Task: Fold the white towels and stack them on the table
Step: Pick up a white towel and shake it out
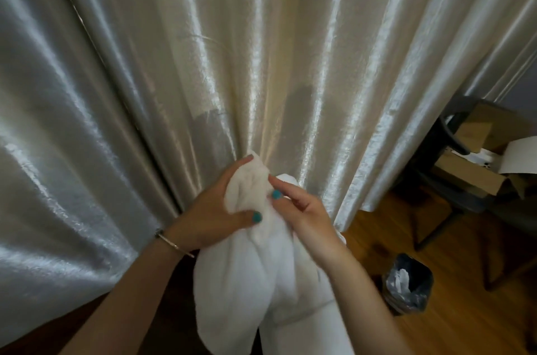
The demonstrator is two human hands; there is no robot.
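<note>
A white towel (pixel 250 276) hangs bunched in front of me, low in the middle of the head view. My left hand (pixel 212 209) grips its top end from the left, thumb across the cloth. My right hand (pixel 302 209) pinches the same bunched top from the right with thumb and fingers. The rest of the towel droops down between my forearms and runs out of the frame at the bottom. No table surface shows.
A shiny cream curtain (pixel 261 64) fills the view right behind the towel. At the right, on a wooden floor (pixel 465 325), stand a lined waste bin (pixel 406 282), a dark chair (pixel 447 177) and cardboard boxes (pixel 479 157).
</note>
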